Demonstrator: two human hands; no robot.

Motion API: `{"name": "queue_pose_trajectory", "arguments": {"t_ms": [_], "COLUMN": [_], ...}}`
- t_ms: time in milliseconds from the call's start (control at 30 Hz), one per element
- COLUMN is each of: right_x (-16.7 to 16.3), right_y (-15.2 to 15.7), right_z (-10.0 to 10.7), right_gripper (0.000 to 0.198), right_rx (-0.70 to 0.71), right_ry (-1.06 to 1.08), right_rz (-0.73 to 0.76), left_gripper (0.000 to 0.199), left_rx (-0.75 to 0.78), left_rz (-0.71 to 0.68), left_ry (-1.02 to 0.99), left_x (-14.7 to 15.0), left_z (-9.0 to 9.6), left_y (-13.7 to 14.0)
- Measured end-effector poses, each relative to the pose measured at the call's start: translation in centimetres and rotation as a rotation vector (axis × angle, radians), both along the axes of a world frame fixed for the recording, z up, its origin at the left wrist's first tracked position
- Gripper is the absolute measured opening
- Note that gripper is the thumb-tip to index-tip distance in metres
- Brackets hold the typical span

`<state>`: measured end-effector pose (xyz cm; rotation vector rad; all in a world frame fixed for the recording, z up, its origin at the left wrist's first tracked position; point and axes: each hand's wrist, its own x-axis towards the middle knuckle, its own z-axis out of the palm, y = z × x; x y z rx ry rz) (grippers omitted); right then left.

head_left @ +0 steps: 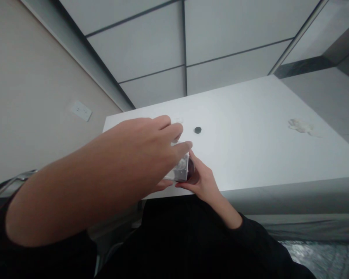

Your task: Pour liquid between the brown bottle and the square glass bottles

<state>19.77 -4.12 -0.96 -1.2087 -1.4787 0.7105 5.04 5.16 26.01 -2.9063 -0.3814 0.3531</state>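
Observation:
A small clear plastic box [180, 170] is between my hands, near the front edge of the white table. My left hand [159, 147] reaches across it from the left. Its fingers are bent over the top and far side, and a digit shows below; much of the box is covered by this hand. On the right, my right hand [202, 178] curls around a dark reddish rounded object [191, 168] against the box's end. Most of that object is hidden, so its kind cannot be made out.
A small dark disc [197, 130] lies on the white table [244, 147] beyond my hands. Crumpled whitish, see-through material [301, 126] lies towards the right. A wall socket [81, 111] is at the left, and panelled white doors [151, 50] stand behind the table.

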Motion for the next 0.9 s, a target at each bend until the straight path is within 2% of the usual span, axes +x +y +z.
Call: {"name": "queue_pose_trajectory", "arguments": {"t_ms": [133,300,567,900], "right_x": [0.0,0.1,0.2,0.2], "right_y": [0.0,0.0,-0.1,-0.1], "right_z": [-0.1,0.0,0.0,0.1], "right_gripper": [0.12,0.12,0.12,0.115], "right_rx": [-0.008,0.004,-0.01,-0.044], "right_ry": [0.001,0.01,-0.004,0.029], "right_rz": [0.0,0.002,-0.007,0.008], "left_gripper": [0.031,0.044,0.045,0.029], "left_rx": [0.002,-0.034,-0.119,-0.108], "left_rz": [-0.009,0.053,0.068,0.086], "left_ry": [-0.003,-0.033,0.002,0.004], "left_x": [-0.5,-1.6,-0.8,-0.4], "left_z": [-0.3,-0.8,-0.3,-0.3], "left_y": [-0.1,-0.2,0.2,-0.1]}}
